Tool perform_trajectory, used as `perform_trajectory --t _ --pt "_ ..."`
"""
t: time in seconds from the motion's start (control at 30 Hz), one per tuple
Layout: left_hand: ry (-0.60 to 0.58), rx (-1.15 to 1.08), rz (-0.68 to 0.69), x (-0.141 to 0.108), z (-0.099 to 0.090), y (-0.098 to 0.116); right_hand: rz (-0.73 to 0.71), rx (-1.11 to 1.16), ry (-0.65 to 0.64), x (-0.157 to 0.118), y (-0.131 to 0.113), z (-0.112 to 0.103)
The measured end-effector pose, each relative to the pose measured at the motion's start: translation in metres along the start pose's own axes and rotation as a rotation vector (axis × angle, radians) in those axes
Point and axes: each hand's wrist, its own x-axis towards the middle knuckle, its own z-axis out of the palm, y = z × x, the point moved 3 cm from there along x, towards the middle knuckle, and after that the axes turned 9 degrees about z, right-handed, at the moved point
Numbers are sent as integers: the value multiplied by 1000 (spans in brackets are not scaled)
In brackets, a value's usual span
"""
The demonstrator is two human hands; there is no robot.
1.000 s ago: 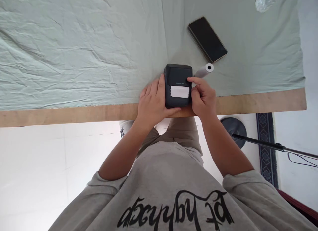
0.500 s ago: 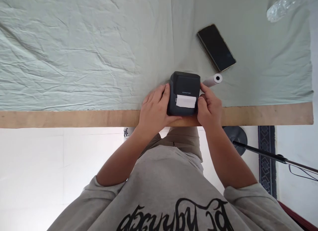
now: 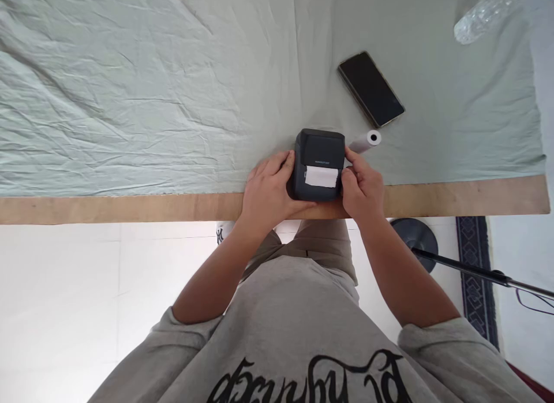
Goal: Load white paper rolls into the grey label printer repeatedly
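A small black receipt printer [image 3: 321, 148] stands at the table's front edge, its lid closed. From its slot a short strip of white paper [image 3: 321, 176] sticks out over the front. My left hand [image 3: 268, 189] presses against the printer's left side, fingers together and thumb along the near edge. On the opposite side, my right hand [image 3: 363, 185] grips the printer with bent fingers and thumb. Just behind my right fingers lies a white paper roll [image 3: 367, 141], partly hidden by the hand and printer.
A black smartphone [image 3: 371, 89] lies beyond the roll. At the far right is a clear plastic bottle [image 3: 489, 15] on its side. The wrinkled green cloth [image 3: 164, 103] stops short of the bare wooden table edge [image 3: 130, 208]. A stand's black pole [image 3: 467, 265] rises right of me.
The view has shifted slightly. Both hands keep their places on the printer, and the paper strip looks the same.
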Motion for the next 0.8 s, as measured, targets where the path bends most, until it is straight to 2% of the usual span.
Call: perform_trajectory --t 0.17,0.33,0.43,0.53,0.7,0.8 --pt "-27 44 -15 0 -1 3 7 -35 -8 -1 -2 2" --pt "-80 71 -35 -2 -1 7 6 12 -35 -1 7 6" --pt "-62 65 -32 -2 0 7 -13 53 -55 4 7 3" --pt "-42 54 -8 -3 0 6 -8 55 -58 12 -6 -3" --pt "-30 35 -9 -3 -1 7 12 58 21 29 -41 -13" --pt "-36 45 -24 -3 -1 6 -25 -46 43 38 -58 -15"
